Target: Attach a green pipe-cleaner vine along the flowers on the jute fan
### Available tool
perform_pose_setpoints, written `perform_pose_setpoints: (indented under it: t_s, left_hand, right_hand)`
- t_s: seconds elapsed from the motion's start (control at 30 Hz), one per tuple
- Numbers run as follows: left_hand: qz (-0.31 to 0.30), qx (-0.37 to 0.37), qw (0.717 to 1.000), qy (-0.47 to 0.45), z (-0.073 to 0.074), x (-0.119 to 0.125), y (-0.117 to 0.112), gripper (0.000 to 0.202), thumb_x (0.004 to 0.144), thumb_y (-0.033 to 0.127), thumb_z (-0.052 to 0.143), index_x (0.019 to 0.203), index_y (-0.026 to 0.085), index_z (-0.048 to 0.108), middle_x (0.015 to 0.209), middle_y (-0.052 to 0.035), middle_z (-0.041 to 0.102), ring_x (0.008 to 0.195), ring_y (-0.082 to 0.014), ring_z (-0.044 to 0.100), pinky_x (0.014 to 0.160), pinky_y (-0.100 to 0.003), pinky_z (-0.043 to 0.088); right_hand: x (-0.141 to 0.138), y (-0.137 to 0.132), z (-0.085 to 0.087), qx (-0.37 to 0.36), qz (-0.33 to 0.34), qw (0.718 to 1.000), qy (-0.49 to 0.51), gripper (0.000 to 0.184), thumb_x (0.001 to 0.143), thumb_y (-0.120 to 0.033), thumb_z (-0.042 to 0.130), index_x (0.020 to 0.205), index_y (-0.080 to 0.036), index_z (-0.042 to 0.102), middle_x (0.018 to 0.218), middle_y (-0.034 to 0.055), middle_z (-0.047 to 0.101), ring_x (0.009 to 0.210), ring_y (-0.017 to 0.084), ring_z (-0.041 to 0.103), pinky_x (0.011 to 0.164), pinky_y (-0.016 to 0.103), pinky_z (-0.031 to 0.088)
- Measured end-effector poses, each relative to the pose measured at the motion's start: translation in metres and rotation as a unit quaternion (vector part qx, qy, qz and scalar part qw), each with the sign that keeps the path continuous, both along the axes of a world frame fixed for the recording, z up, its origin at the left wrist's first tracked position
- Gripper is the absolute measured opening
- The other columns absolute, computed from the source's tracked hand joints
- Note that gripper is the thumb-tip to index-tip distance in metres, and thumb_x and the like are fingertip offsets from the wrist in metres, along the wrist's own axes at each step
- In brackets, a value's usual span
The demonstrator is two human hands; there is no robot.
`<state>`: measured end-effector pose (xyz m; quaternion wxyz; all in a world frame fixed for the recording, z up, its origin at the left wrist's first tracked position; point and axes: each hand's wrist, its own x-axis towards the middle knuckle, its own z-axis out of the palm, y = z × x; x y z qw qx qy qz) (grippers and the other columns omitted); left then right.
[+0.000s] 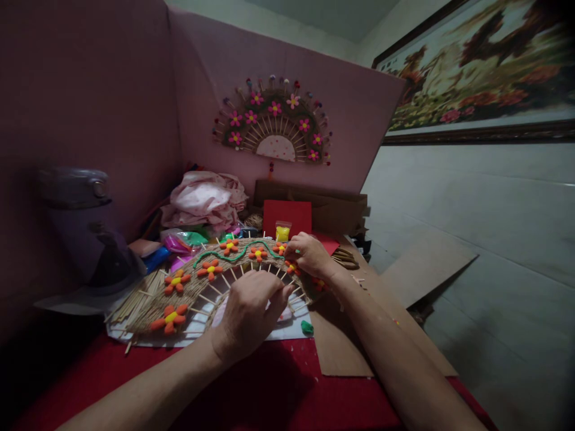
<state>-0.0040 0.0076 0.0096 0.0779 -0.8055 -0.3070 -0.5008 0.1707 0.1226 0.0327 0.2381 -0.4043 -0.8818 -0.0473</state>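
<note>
A fan-shaped piece of twine wound over thin sticks lies on the table, with orange clay flowers that have yellow centres. Along its upper band runs a wavy green clay strand, ending at my right hand. The fingers of that hand are pinched at the strand's right end, and a bit of green shows between them. My left hand hovers over the fan's inner sticks, fingers curled together; whatever they hold, if anything, is hidden. A small green clay lump sits on the white sheet below the fan.
A finished-looking fan with pink flowers hangs on the pink board. At left stands a purple bottle. Crumpled pink cloth, clay packets, a yellow packet and a red card lie behind; cardboard lies right.
</note>
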Motion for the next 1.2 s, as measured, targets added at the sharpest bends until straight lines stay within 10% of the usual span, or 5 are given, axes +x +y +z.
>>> perform_pose_setpoints:
  t_s: [1.2]
  left_hand:
    - [0.0,0.008,1.0,0.013,0.0002,-0.0007,-0.0016,0.023,0.087,0.017,0.048,0.064,0.018,0.046,0.057,0.0026,0.045,0.055,-0.0105,0.039,0.055,-0.028,0.033]
  right_hand:
    - [-0.0047,-0.0036,0.0015,0.026,-0.011,0.999,-0.038,0.015,0.078,-0.013,0.059,0.072,-0.021,0.069,0.075,0.0036,0.066,0.076,0.018,0.05,0.066,0.028,0.035]
